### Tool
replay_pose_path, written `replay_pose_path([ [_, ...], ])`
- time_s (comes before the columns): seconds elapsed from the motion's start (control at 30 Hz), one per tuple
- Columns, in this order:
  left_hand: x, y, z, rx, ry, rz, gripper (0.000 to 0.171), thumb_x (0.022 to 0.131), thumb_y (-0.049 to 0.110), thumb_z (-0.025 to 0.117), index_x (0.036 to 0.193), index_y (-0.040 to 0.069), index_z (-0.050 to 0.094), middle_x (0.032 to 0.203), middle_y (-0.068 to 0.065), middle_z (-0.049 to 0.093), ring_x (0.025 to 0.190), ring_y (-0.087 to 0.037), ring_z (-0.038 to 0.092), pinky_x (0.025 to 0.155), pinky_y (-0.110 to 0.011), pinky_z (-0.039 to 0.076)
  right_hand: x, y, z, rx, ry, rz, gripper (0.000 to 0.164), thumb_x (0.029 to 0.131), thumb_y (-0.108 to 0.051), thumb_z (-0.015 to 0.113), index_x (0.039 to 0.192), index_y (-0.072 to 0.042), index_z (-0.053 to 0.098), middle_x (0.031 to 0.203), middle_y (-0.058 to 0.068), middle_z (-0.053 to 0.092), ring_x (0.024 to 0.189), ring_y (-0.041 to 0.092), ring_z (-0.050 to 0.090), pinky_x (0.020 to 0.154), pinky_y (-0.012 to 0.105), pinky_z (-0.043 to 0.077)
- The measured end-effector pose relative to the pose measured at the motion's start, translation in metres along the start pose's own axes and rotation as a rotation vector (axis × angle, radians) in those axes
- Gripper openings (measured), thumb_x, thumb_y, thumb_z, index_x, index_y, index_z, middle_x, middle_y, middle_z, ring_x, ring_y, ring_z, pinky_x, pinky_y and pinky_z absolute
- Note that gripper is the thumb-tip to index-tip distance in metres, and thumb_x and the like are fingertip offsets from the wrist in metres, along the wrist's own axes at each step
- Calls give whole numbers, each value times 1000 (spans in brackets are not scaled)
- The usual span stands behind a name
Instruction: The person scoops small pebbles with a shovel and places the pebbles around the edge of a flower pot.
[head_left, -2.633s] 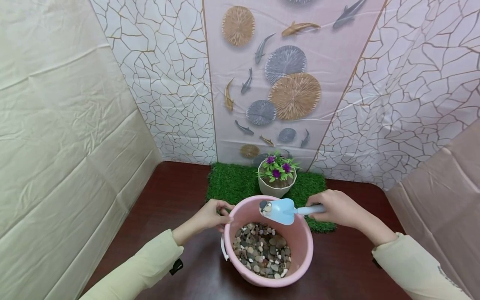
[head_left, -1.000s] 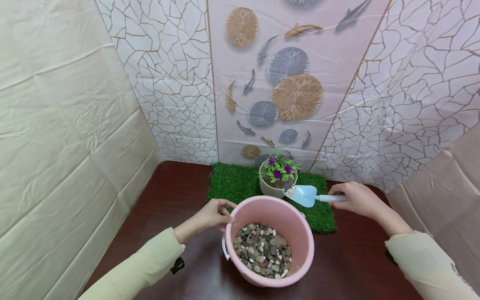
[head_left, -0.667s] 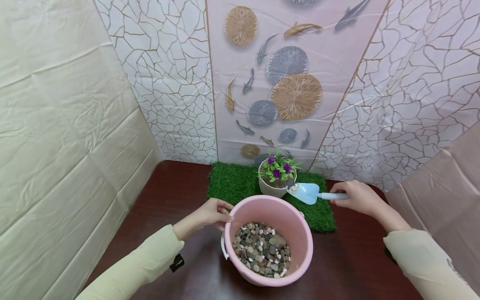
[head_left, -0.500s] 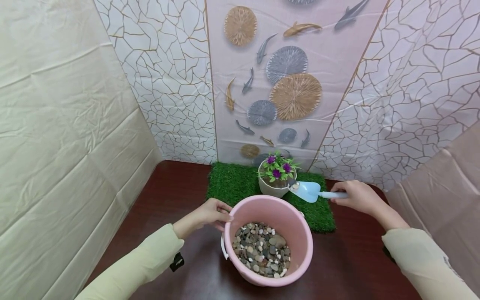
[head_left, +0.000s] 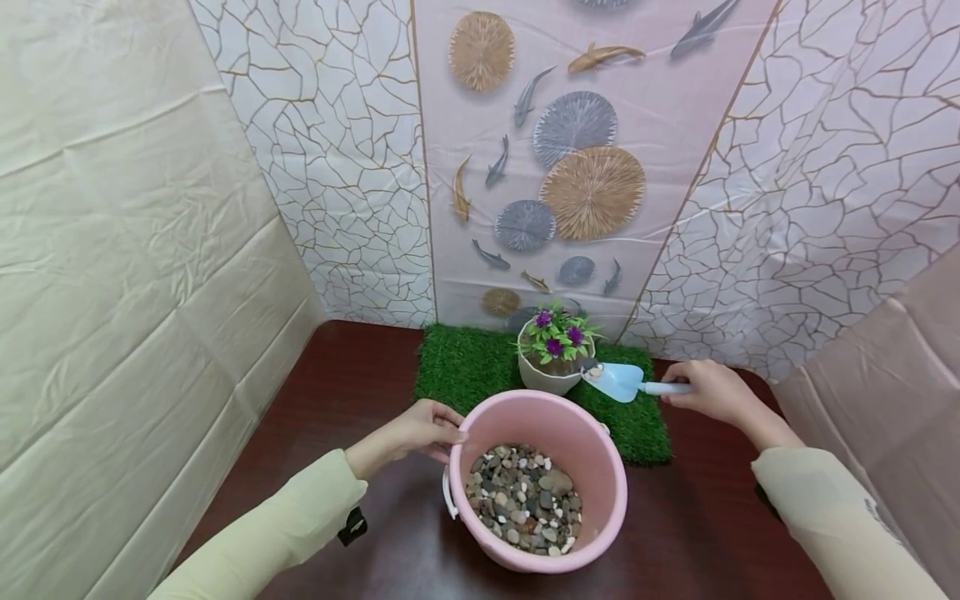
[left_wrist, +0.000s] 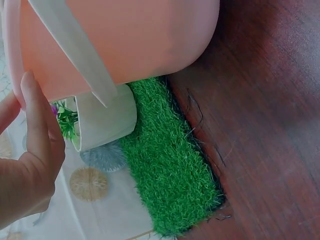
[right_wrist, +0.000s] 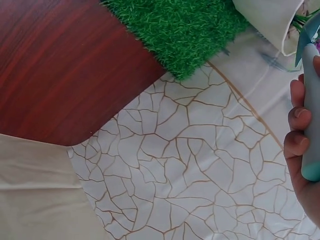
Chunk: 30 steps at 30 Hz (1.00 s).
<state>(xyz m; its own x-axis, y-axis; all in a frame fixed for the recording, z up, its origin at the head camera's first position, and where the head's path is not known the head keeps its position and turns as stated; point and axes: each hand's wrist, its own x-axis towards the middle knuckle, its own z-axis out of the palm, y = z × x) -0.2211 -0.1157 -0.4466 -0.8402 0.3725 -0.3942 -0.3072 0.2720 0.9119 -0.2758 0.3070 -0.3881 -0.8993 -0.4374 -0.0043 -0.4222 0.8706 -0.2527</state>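
Note:
My right hand point(head_left: 705, 390) grips the handle of a light blue trowel point(head_left: 621, 383); in the right wrist view its fingers point(right_wrist: 298, 117) curl round the grey handle. The trowel's tip, with a few pebbles point(head_left: 592, 368) on it, is at the right rim of a white flowerpot point(head_left: 549, 382) holding a purple-flowered plant point(head_left: 557, 335). My left hand point(head_left: 420, 427) pinches the rim of a pink bucket point(head_left: 613, 467) between thumb and fingers. Inside the bucket lies a layer of mixed pebbles point(head_left: 525, 500).
The flowerpot stands on a green artificial grass mat point(head_left: 465, 367) behind the bucket. A white bucket handle point(head_left: 448, 493) hangs at the left side. Beneath is a dark red-brown table point(head_left: 360, 367), with patterned cloth point(head_left: 360, 167) hanging behind it and cream cloth point(head_left: 150, 292) at the left.
The trowel with pebbles has moved from over the bucket, right and away, to the flowerpot's rim, then edged slightly over it. My left hand stays on the bucket rim.

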Motion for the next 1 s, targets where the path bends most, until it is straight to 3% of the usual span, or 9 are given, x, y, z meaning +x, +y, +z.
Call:
replay_pose_path([
  [0.17,-1,0,1,-9,4,-2,36,85,4,64,117,-12,57,82,-8,68,65,-11,64,62,-28,60,8,6,6,-17,3,16,8,80,-13,72,84,-6,70,71,-1,65,56,10,45,52,26,36],
  [0.37,-2,-2,1,-27,-8,14,37,86,3,63,118,-13,55,79,-3,66,66,-11,64,62,-28,60,16,10,13,-32,20,20,11,79,-13,72,84,-3,70,70,1,64,55,11,45,51,26,37],
  [1.0,-3,-1,1,-21,2,7,37,86,4,63,118,-13,55,79,-4,65,64,-9,64,62,-28,60,35,4,10,-108,-24,49,11,82,-15,71,84,-4,69,74,5,66,58,14,54,51,33,45],
])
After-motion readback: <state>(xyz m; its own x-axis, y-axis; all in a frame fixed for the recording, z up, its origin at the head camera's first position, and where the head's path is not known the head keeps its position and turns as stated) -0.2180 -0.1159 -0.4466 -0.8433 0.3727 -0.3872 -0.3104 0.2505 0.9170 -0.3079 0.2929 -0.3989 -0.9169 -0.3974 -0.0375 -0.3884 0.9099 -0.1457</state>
